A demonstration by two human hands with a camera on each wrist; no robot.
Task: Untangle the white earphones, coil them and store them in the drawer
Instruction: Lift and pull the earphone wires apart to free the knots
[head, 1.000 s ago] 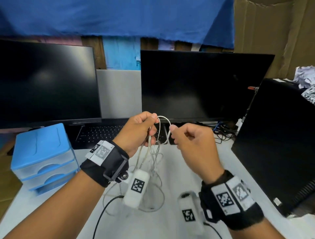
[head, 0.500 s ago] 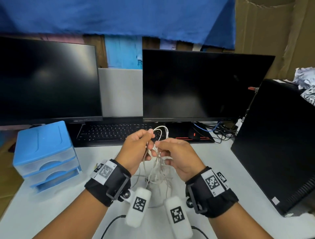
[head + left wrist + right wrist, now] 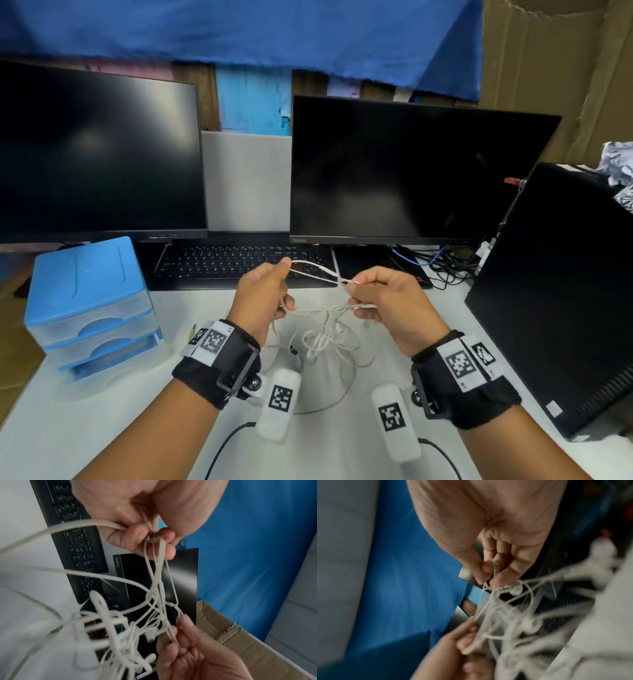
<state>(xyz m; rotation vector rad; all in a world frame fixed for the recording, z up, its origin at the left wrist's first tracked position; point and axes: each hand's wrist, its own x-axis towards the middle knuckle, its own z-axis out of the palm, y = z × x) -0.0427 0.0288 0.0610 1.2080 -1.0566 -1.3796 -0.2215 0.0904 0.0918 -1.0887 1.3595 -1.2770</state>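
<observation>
At the far left of the white bench (image 3: 102, 428) stands a blue drawer unit (image 3: 89, 301), its translucent drawers closed. Behind it sits a dark monitor (image 3: 99, 154), and a black keyboard (image 3: 239, 263) lies along the back of the bench beneath the screens. Just right of the drawer unit, the left hand (image 3: 263, 294) is raised above the bench with its fingers (image 3: 130, 536) curled and thumb pressed down, pinching several strands of the white earphones (image 3: 322, 339). Two strands run taut from this hand across to the other one, crossing just before they reach it. Below that span the rest of the cord hangs in a loose tangle, its lower loops resting on the bench between the two wrists. The right hand (image 3: 390, 301) is held level with the left and near it, its fingers (image 3: 488, 568) bent tight, thumb and forefinger nipping a thin bundle of cord. Behind this hand is a second dark monitor (image 3: 411, 171), and at the far right a black computer tower (image 3: 565, 291) stands on the bench.
</observation>
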